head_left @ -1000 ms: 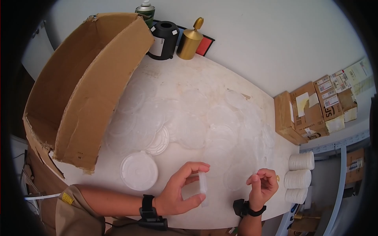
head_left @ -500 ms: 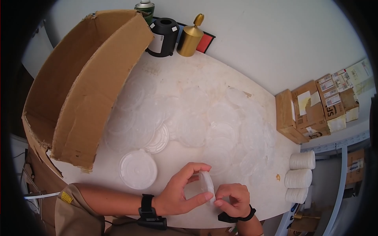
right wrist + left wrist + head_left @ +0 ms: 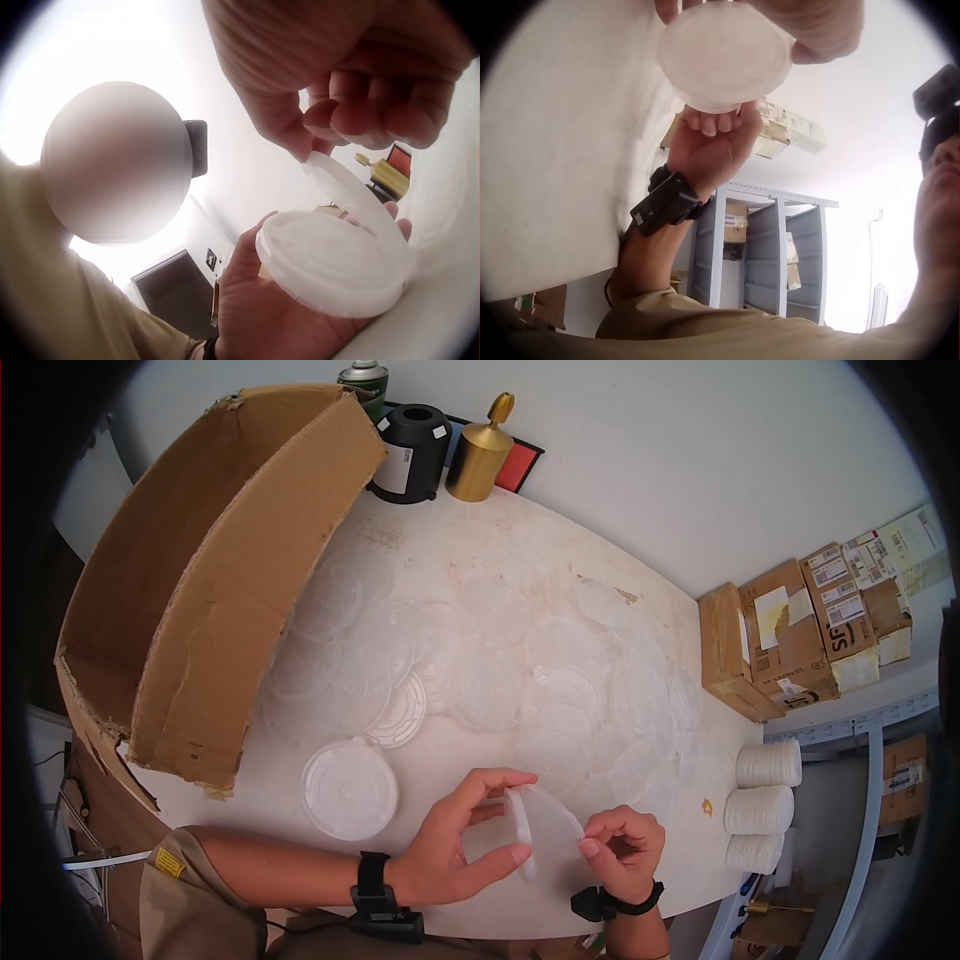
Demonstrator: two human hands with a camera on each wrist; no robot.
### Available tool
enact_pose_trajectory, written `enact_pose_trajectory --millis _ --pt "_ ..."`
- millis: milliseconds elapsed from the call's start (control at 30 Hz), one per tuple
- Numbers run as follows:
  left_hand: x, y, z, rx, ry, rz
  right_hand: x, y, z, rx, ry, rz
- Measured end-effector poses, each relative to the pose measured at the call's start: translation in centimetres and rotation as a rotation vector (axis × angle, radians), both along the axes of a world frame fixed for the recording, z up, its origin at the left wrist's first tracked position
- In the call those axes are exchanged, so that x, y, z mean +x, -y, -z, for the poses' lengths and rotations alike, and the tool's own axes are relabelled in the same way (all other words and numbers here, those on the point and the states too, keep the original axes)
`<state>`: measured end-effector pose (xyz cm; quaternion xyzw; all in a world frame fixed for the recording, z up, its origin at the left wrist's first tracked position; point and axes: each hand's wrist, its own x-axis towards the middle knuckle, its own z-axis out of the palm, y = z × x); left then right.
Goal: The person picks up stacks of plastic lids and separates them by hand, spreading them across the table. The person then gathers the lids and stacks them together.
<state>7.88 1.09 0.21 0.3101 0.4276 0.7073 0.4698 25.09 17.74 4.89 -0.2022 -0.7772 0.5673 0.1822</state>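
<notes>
One white lid (image 3: 330, 262): left hand (image 3: 455, 852) grips | translucent disc (image 3: 354, 187): right hand (image 3: 627, 852) pinches edge

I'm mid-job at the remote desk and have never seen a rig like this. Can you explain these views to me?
There is no robot: these are a person's bare hands. The head view is taken from the person's head, looking forward and down. The other two are taken from the wrists, each close to that hand's work.

The left hand holds a thick white disc on edge; I can't tell whether it is one piece or a stack. The right hand pinches the edge of a thin sheet, spread away from the disc.

On the table lie many clear discs and a white lid. An open box stands at the left, a gold pot at the back.
</notes>
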Motion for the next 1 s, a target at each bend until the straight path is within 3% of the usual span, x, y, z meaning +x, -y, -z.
enact_pose_trajectory --millis 33,133,300,367,500,700,800,1000 --pt "0.0 0.0 -0.1 0.010 0.010 -0.006 0.2 -0.1 0.0 0.000 0.000 0.000" --pt "-0.4 0.3 -0.3 -0.011 0.011 0.025 0.9 -0.6 0.5 -0.040 -0.124 0.248" --pt "-0.6 0.3 -0.4 -0.049 0.018 0.059 0.6 -0.8 0.8 0.107 -0.223 0.342" --pt "-0.5 0.3 -0.3 -0.049 0.006 0.064 -0.4 -1.0 1.5 0.572 -0.204 0.504" --pt "-0.3 0.2 -0.2 -0.048 0.014 0.063 -2.2 -0.3 0.4 0.429 -0.155 0.560" --pt "0.0 0.1 0.1 -0.030 0.011 0.020 -1.5 0.1 0.7 0.178 -0.088 -0.250" --pt "0.1 0.1 0.0 -0.030 0.010 0.016 -1.9 0.8 0.9 0.101 -0.057 -0.343" --pt "0.1 -0.1 0.0 -0.056 -0.008 0.014 -1.6 0.7 0.7 0.026 -0.051 -0.316"
